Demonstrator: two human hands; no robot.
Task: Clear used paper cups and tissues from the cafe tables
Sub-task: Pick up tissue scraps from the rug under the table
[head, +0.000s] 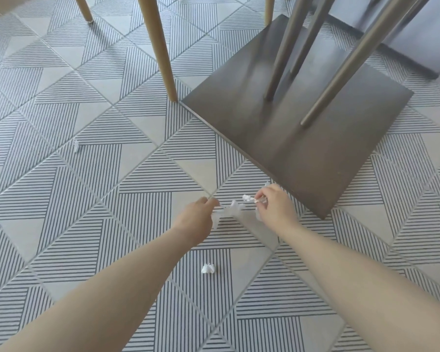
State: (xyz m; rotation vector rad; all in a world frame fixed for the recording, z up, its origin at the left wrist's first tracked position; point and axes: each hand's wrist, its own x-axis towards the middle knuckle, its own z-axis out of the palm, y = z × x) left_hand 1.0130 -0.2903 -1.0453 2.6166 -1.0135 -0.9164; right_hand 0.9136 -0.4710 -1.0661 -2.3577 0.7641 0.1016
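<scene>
Both your bare arms reach down over the striped tile floor [92, 158], beside the dark square table base [323, 153]. Your left hand [197, 215] has its fingers drawn together at the tips, pinching the edge of a crumpled white tissue [233, 208] that lies between your two hands. Your right hand [274, 207] is curled, thumb and fingers pinching a small white scrap [247, 198], with more white paper showing under the palm; whether that is one piece or several cannot be told. A balled tissue [208, 269] lies on the floor between your forearms, touching neither. Another small bit of tissue [76, 145] lies well apart to your left. A tan chair leg [160, 54] stands just beside the base's corner. No brand, label or writing can be read anywhere.
</scene>
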